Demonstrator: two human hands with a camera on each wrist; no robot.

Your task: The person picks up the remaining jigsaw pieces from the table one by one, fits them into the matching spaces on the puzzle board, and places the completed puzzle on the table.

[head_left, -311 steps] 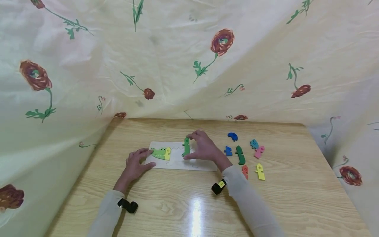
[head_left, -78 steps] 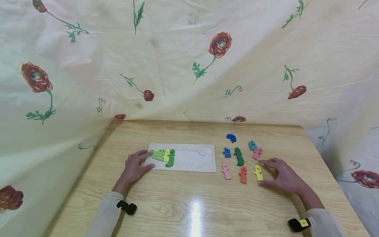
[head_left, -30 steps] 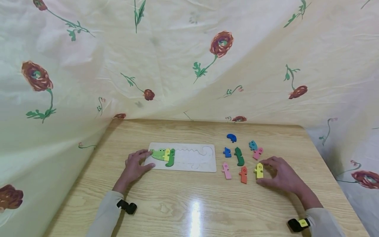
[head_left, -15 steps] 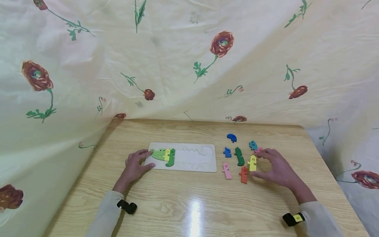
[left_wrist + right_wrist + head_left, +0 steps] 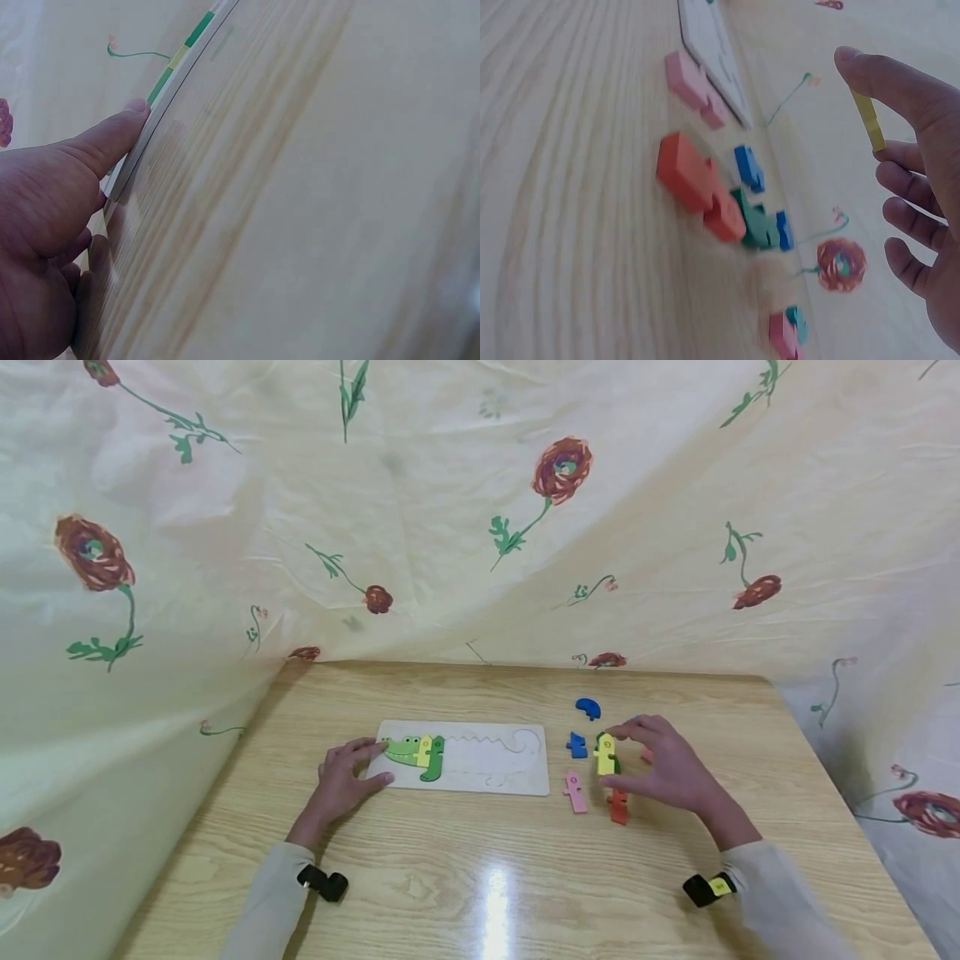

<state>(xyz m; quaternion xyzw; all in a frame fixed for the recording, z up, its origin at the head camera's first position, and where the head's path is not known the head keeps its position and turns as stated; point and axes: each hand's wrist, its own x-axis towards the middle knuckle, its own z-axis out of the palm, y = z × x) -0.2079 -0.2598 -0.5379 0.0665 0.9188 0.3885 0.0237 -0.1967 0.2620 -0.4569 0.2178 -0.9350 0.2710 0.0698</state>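
The head view looks forward and down from high on the near side of the puzzle board (image 5: 483,757), far enough back to take in the board's full length, desk (image 5: 420,860) around it and floral cloth (image 5: 435,510) behind it. The left wrist view sits low and close by the board's left end, seeing its near edge almost edge-on, tilted in frame. The right wrist view, also close and turned, looks from right of the board past the orange piece (image 5: 684,176) towards the board's right end. All 3 share the board and cloth.
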